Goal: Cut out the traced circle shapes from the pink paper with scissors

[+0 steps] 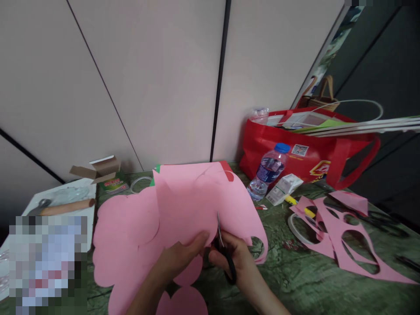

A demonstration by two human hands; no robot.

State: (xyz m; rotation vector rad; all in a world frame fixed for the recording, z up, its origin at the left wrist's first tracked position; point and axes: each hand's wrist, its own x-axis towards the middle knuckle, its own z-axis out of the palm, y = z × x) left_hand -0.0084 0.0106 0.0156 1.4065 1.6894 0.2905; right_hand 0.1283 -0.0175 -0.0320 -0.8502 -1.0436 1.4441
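My right hand (238, 251) grips black-handled scissors (230, 267), whose metal blades point up and away from me at a cut edge in a large pink paper sheet (190, 201). Close by on the left, my left hand (182, 258) pinches the lower edge of that sheet, thumb on top. The sheet's right part curls over, with a rounded cut-out near its lower end. Under and beside the sheet lie scalloped pink paper pieces (123, 232). A round-edged pink piece (192, 302) sits at the bottom, partly out of frame.
Right of the sheet are pink scraps with holes (354, 251), a tape roll (295, 227) and a white carton (284, 189). Behind stand a blue-capped bottle (267, 170) and a red bag (295, 155). An opened green box (111, 181) and a brown tube (68, 207) are at left.
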